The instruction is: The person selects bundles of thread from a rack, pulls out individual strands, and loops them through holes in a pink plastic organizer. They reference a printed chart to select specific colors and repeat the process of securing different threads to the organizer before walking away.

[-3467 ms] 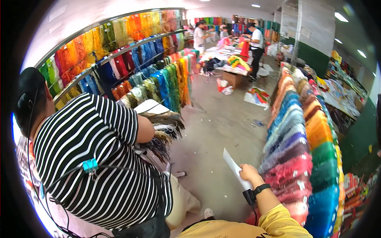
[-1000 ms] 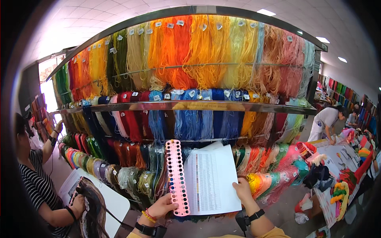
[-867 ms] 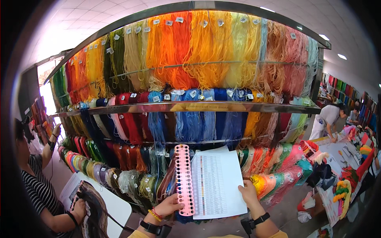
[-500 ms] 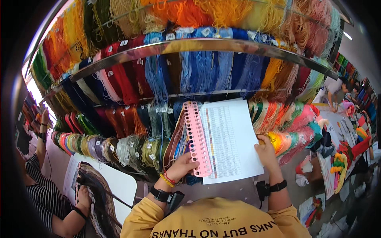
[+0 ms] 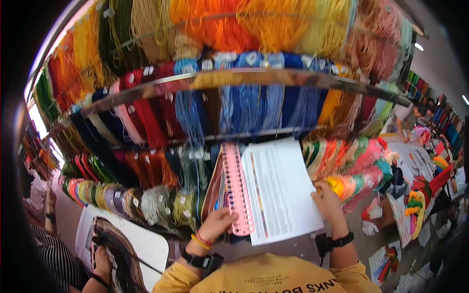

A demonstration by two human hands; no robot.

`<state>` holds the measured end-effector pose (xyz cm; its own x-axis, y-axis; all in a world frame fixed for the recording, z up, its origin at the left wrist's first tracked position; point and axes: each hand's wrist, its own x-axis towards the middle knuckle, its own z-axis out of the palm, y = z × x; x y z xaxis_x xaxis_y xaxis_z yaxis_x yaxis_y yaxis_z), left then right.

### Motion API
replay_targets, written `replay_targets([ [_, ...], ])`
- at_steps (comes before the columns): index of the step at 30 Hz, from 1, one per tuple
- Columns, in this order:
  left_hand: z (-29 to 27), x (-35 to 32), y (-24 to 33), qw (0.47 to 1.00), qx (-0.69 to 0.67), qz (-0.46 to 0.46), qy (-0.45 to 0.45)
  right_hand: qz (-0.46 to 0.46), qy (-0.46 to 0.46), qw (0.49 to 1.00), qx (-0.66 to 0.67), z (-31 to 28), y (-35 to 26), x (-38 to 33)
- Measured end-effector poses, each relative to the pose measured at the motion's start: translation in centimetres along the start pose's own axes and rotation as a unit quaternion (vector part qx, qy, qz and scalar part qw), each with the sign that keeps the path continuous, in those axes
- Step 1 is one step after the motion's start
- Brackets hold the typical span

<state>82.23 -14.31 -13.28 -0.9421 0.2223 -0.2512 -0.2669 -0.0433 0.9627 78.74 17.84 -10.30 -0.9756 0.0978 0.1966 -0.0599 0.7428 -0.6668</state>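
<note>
My left hand [image 5: 218, 225] is closed on the lower left edge of a long pink thread card [image 5: 235, 190] with two rows of holes. Multicoloured threads [image 5: 214, 188] hang from the card's left side, partly hidden by it and by my fingers. To the right of the card, overlapping it, is a white paper chart [image 5: 283, 190] with a printed table and a column of small colour swatches. My right hand [image 5: 328, 200] pinches the chart's right edge between thumb and fingers. Card and chart are held up side by side in front of the thread rack.
Skeins of many colours [image 5: 249, 107] hang in tiers ahead, behind a curved metal rail [image 5: 234, 77]. At left, a co-worker's hand [image 5: 101, 263] rests on a dark thread bundle [image 5: 117, 249] by a white board [image 5: 152, 244]. Bright yarn [image 5: 415, 202] lies on a table at right.
The rack, card and chart all appear lower in the picture, as the view has tilted up. The co-worker at left appears lower too. Both my hands keep their holds.
</note>
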Motion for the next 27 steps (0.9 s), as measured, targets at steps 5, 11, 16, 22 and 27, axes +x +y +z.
replay_targets([
  [5, 0.1, -0.8, -1.9, 0.999, -0.017, 0.009, 0.047, -0.029, -0.015, 0.993, -0.112, -0.4, -1.2, -0.2],
  [11, -0.2, 0.3, -3.0, 0.993, 0.047, 0.071, 0.078, -0.060, -0.017, 0.974, -0.216, 0.0, -1.7, 1.2],
  [16, 0.7, 0.7, -1.5, 0.991, 0.045, 0.065, 0.112, -0.115, 0.030, 0.980, -0.160, -0.7, -4.6, 0.9],
  [22, 0.9, 0.3, -2.2, 0.992, -0.001, 0.052, 0.117, -0.157, -0.105, 0.972, -0.140, 1.8, -7.5, -2.1],
  [27, 1.3, -0.2, -2.1, 0.993, -0.005, 0.050, 0.103, -0.203, -0.182, 0.951, -0.149, 3.7, -8.6, -4.3],
])
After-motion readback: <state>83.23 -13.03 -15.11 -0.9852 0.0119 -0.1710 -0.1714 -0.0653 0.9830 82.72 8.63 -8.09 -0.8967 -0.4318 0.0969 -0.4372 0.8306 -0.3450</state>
